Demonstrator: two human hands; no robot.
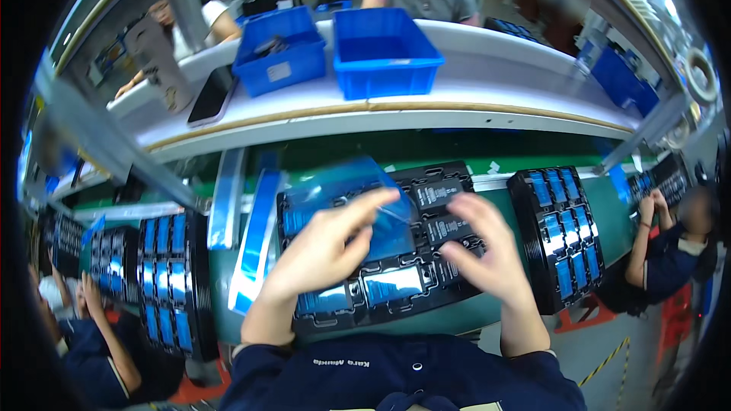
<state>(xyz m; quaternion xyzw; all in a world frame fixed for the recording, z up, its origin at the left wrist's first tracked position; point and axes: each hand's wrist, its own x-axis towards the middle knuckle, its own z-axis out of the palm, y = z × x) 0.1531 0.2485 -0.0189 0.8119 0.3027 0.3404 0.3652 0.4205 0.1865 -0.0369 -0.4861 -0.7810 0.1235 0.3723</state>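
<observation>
In front of me lies a black tray [381, 313] with rows of pockets. Its right column holds black, battery-like flat pieces [436, 195] with pale print; the near pockets show shiny blue-faced pieces [394, 286]. My left hand [324, 247] is over the tray's left half, fingers curled at a sheet of clear blue film [392, 232]. The film stands crumpled above the tray, partly behind that hand. Over the right column is my right hand [491, 251], thumb and fingers apart with nothing between them, close to the black pieces.
Long blue-and-silver strips [255, 240] lie left of the tray. More loaded trays stand on the green belt, left [199, 289] and right [533, 259]. Beyond, a white shelf [472, 99] carries two blue bins [388, 80] and a phone [212, 97]. Other people work at both sides and opposite.
</observation>
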